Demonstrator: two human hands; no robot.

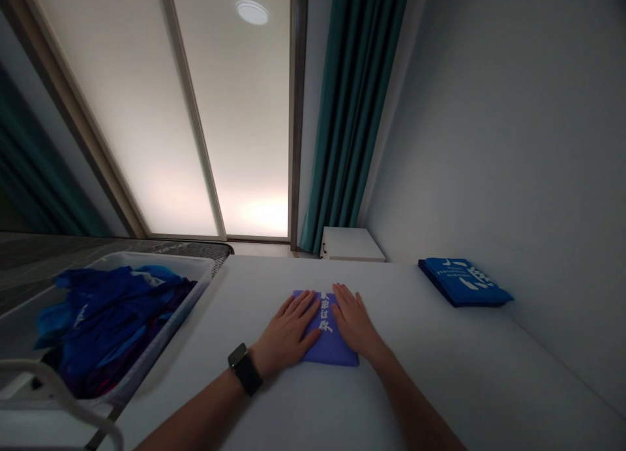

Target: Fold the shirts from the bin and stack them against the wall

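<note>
A folded purple shirt [330, 350] with white lettering lies flat on the white table [313, 408]. My left hand [288, 327] rests flat across its left side, fingers stretched out. On the right side of the shirt lies my right hand [356, 320], also flat, the fingers pointing away from me. Both hands are open and press on the cloth without gripping it. The lettering shows between them. A dark watch [244, 369] is on my left wrist.
Folded blue shirts [462, 281] with white print sit stacked at the table's far right, by the wall. Left of the table, a clear plastic bin [198, 263] holds crumpled blue and purple clothes [117, 314]. A pale curved tube [63, 392] crosses the lower left. A white cabinet [352, 242] stands beyond the table.
</note>
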